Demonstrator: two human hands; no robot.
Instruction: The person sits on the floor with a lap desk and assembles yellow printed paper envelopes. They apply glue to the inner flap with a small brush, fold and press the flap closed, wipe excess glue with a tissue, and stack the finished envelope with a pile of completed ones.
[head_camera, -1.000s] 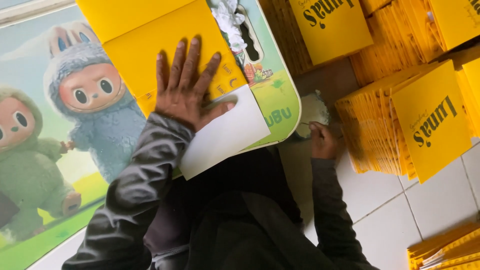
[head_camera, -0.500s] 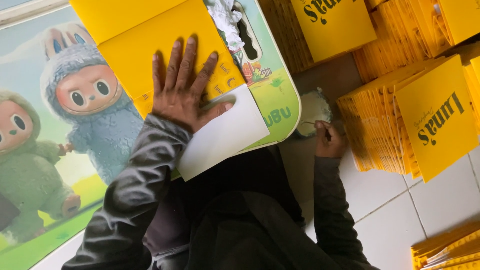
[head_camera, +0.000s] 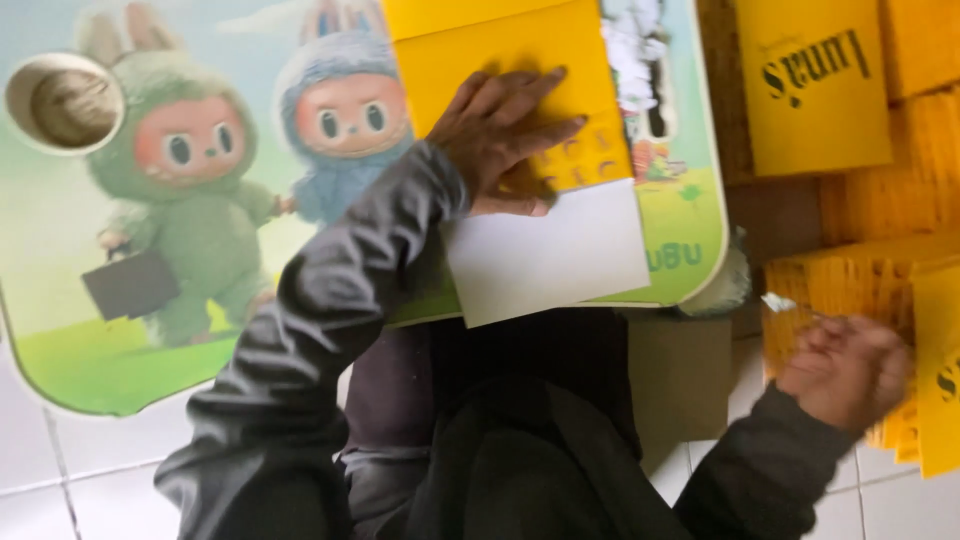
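My left hand (head_camera: 505, 135) lies flat, fingers spread, on a yellow folded card (head_camera: 510, 60) with a white flap (head_camera: 545, 250) at its near edge. The card rests on a small cartoon-printed table (head_camera: 200, 200). My right hand (head_camera: 845, 370) is off to the right, beside a stack of yellow cards (head_camera: 850, 290), fingers curled and pinching a small pale strip (head_camera: 780, 302). The right hand is blurred.
A tape roll (head_camera: 62, 102) stands on the table's far left corner. More yellow printed cards (head_camera: 810, 85) are piled at the right and back. A brown box (head_camera: 680, 375) sits under the table edge. White floor tiles (head_camera: 90, 470) lie at the left.
The view has swung right, showing more of the table and the tape roll. My right hand has dropped lower and further right beside the card stack. My left hand still presses the card.
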